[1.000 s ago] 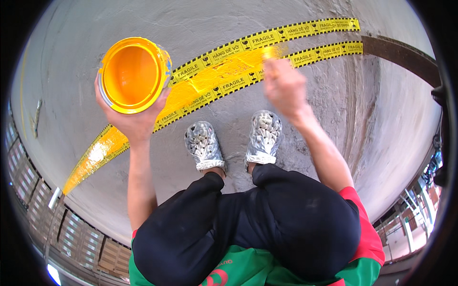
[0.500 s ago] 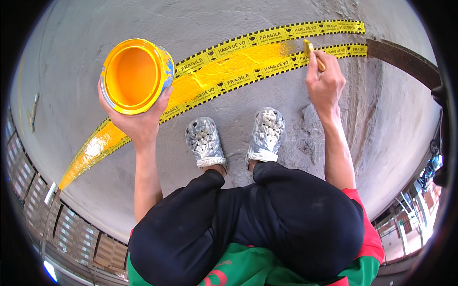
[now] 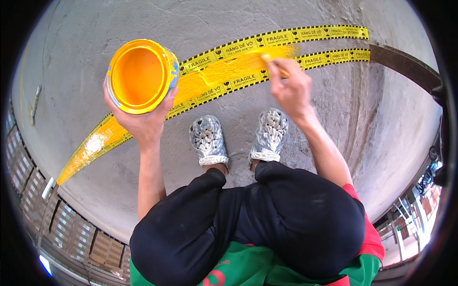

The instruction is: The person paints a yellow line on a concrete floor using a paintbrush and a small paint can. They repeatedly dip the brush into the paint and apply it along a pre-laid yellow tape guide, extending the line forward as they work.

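Note:
My left hand is wrapped round a paint can, whose open mouth faces up and shows yellow-orange paint inside. In my right hand is a paintbrush, its bristles over the wet yellow stripe on the grey floor. Motion blurs the brush tip, so I cannot tell how firmly it touches. Two strips of yellow printed tape with black dashed edges border the stripe: a far tape and a near tape. Paint thins out at the stripe's right end, and bare concrete shows between the tapes beyond it.
A dark metal strip curves away from the tapes' right end. My grey-white clogs stand close behind the near tape. A small thin stick-like thing lies on the floor at far left. Stacked pallets line the lower left edge.
My right hand has swept left with the brush, from past the paint's ragged right end to over the painted stripe. The paint can shifts slightly right in the picture.

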Action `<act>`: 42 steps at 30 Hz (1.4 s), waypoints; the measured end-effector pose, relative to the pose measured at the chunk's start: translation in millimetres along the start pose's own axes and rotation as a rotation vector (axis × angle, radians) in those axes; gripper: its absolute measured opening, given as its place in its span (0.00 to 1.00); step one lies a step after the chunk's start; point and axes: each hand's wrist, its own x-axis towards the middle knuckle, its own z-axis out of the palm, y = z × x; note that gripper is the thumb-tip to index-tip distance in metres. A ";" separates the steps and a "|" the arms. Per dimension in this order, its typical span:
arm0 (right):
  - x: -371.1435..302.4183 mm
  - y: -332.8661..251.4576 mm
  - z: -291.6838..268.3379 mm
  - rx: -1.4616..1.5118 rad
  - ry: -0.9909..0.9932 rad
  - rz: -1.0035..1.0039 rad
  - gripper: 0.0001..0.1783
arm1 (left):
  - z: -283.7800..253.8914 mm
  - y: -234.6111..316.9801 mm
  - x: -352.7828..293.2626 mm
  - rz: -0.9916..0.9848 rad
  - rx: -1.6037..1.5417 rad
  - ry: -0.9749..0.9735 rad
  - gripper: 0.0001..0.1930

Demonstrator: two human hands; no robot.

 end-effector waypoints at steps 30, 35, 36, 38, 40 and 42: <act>27.2 -79.8 -48.0 0.641 -0.222 0.437 0.06 | 58.9 3.3 -46.1 0.253 0.054 -0.323 0.60; 33.4 -48.1 -71.1 0.768 -0.057 0.517 0.10 | 56.5 -9.7 -43.9 0.213 0.121 -0.234 0.57; 34.3 -38.8 -71.2 0.768 -0.039 0.536 0.10 | 54.2 -13.1 -43.5 0.205 0.141 -0.230 0.57; 31.4 -21.1 -60.4 0.741 -0.029 0.592 0.10 | 50.4 -18.6 -43.4 0.204 0.196 -0.211 0.56; 23.9 -6.6 -39.6 0.658 -0.028 0.690 0.10 | 46.2 -22.1 -44.4 0.162 0.164 -0.211 0.55; 12.2 1.7 -20.9 0.593 -0.024 0.669 0.10 | 43.2 -23.4 -45.6 0.125 0.151 -0.206 0.55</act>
